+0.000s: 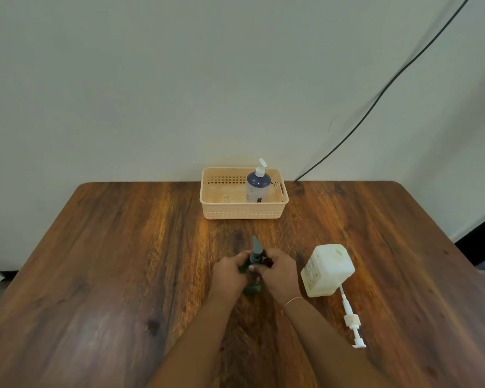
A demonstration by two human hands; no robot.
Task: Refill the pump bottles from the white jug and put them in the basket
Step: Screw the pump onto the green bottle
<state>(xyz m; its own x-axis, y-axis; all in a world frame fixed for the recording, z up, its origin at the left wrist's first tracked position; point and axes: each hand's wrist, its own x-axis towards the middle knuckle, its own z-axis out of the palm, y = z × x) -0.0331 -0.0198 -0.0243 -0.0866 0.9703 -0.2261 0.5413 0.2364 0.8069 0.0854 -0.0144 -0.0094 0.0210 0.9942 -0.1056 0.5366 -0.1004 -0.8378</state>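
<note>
Both forearms reach in from the near edge; the left hand grips the green pump bottle standing mid-table while the right hand pinches its collar. Probably screwing the pump on or off: best steady the body and turn only the collar, jug kept clear.

A basket at frame centre holds one bottle; below it, hands clasp a second bottle, with jug and loose pump at lower right
</note>
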